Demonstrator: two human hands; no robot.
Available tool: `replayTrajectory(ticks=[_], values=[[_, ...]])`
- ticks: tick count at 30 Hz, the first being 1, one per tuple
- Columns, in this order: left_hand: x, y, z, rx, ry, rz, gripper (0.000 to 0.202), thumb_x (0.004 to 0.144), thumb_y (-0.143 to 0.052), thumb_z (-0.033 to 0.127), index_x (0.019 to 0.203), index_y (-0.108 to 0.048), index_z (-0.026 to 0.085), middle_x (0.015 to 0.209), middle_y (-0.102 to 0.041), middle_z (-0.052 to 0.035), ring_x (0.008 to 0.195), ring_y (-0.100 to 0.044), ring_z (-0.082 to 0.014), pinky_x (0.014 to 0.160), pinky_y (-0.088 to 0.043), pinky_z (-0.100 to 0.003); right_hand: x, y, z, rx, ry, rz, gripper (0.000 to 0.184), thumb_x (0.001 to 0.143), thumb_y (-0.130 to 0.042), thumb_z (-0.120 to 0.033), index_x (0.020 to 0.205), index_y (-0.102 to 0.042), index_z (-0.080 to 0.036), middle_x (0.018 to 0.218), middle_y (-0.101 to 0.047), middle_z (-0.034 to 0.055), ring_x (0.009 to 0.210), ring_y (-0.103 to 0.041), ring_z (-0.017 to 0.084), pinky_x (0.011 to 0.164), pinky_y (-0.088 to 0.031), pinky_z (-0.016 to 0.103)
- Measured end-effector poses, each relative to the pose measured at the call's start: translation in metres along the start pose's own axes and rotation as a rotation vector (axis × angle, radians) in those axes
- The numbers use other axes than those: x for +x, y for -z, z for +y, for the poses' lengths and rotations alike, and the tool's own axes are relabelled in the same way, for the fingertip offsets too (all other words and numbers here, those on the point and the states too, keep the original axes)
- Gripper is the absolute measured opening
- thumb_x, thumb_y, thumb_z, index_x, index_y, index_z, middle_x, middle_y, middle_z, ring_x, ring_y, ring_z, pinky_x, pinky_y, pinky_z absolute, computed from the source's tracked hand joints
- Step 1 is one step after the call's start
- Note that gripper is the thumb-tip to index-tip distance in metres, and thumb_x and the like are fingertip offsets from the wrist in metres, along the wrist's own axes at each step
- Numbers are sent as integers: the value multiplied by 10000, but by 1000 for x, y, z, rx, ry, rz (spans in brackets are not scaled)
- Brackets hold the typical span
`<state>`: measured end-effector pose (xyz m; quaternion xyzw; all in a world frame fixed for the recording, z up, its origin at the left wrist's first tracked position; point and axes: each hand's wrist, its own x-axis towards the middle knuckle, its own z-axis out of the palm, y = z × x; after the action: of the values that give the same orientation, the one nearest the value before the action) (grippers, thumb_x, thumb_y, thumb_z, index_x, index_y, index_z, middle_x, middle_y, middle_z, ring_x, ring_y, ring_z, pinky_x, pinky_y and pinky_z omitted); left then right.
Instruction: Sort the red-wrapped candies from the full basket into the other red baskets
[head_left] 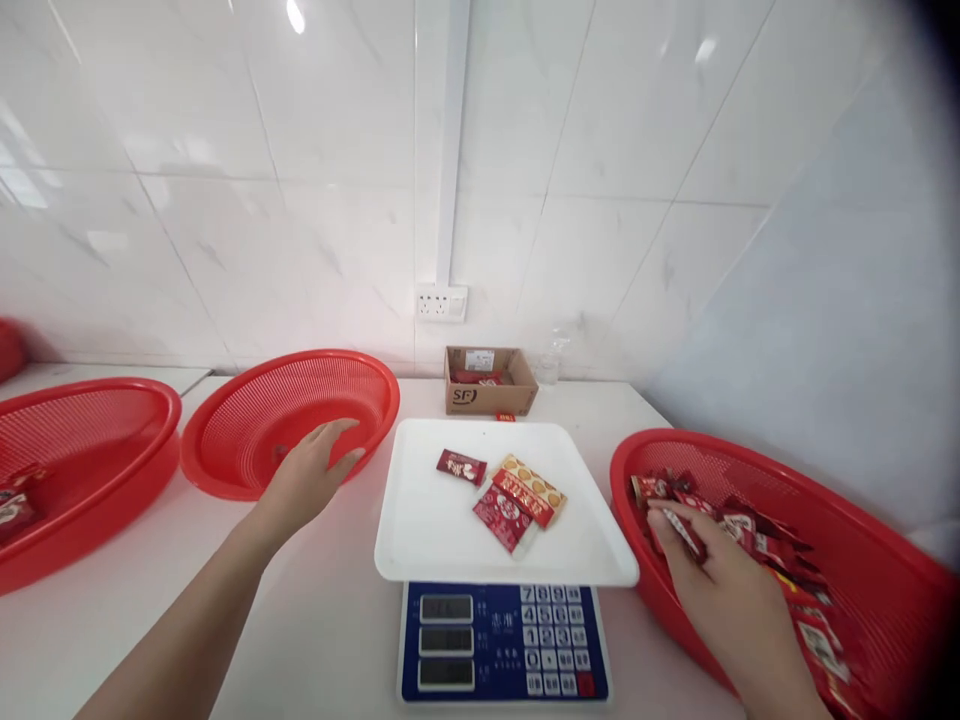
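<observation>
"Right hand (724, 590)?"
"Pinched one red packet (688, 538) at right basket (896, 590), probably to keep it off the pile (772, 545)."
"Left hand (311, 475)?"
"Looked empty, fingers spread wide by middle basket (300, 390). Scale tray (435, 540) sat between, likely for reach."

Basket (870, 590) beneath right fingers (664, 530): red, mesh-patterned. Tray (427, 530) right of left fingers (322, 438): white. Tray packet (529, 490) nearest right fingers: red band, yellowish rounds.
</observation>
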<state>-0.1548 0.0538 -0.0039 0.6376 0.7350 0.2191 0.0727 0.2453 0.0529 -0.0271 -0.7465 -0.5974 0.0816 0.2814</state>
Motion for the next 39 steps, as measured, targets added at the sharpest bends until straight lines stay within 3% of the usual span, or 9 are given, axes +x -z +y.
replayTrajectory(ticks=[6, 9, 13, 20, 24, 26, 31, 35, 39], values=[[7, -38, 65, 25, -481, -282, 400, 886, -407, 274, 1278, -450, 210, 1348, -493, -57, 1261, -409, -215, 1032, -341, -354, 2, -14, 9, -40, 13, -182, 517, 838, -330, -449, 1224, -542, -178, 1288, -555, 95, 1177, -504, 295, 962, -403, 434], [19, -60, 84, 50, -588, -377, 421, 855, -452, 207, 1275, -468, 197, 1363, -488, -53, 1299, -360, -220, 1062, -294, -351, 1, -14, 5, -60, -2, -232, 523, 850, -327, -450, 1245, -532, -175, 1287, -556, 101, 1172, -510, 297, 958, -406, 427], [31, -73, 94, 96, -598, -376, 331, 878, -394, 170, 1169, -547, 200, 1237, -593, -73, 1162, -514, -214, 972, -378, -331, -1, -12, 5, -72, 1, -260, 511, 864, -323, -457, 1263, -518, -204, 1251, -586, 95, 1138, -540, 295, 925, -429, 422], [41, -29, 65, 211, -245, -112, 350, 910, -289, 242, 1197, -486, 206, 1070, -654, -131, 869, -644, -290, 640, -477, -361, -3, -13, 10, -68, 17, -241, 493, 869, -333, -466, 1251, -529, -226, 1234, -599, 88, 1112, -558, 297, 892, -449, 430], [43, 9, 26, 255, -54, -20, 381, 895, -313, 328, 1133, -563, 166, 892, -682, -164, 798, -639, -361, 580, -478, -431, -4, -13, 8, -53, 32, -241, 487, 872, -336, -458, 1246, -536, -220, 1228, -604, 89, 1109, -563, 289, 896, -451, 424], [38, 16, 18, 254, -50, 10, 385, 880, -340, 310, 1130, -577, 139, 961, -666, -189, 942, -595, -402, 660, -480, -486, -4, -13, 8, -54, 33, -248, 492, 875, -330, -460, 1252, -530, -216, 1225, -605, 92, 1111, -562, 287, 904, -447, 423], [9, -3, 56, 85, -405, -148, 310, 872, -422, 314, 1133, -586, 289, 1211, -603, 18, 1134, -524, -189, 932, -438, -295, -5, -13, 9, -45, 14, -251, 491, 872, -337, -463, 1256, -523, -220, 1247, -590, 82, 1129, -550, 281, 922, -436, 422], [-7, -34, 102, -104, -850, -501, 451, 822, -429, 133, 1256, -507, 230, 1308, -541, -20, 1265, -403, -178, 1036, -354, -331, -4, -11, 7, -12, 37, -246, 483, 870, -346, -440, 1241, -534, -195, 1265, -577, 83, 1161, -526, 267, 953, -417, 399], [-6, -58, 121, -37, -912, -540, 482, 759, -442, 59, 1210, -551, 192, 1298, -549, -58, 1217, -461, -206, 1024, -355, -351, -5, -6, 1, -8, 33, -248, 486, 874, -338, -432, 1246, -530, -186, 1252, -587, 88, 1149, -536, 271, 948, -420, 401]])
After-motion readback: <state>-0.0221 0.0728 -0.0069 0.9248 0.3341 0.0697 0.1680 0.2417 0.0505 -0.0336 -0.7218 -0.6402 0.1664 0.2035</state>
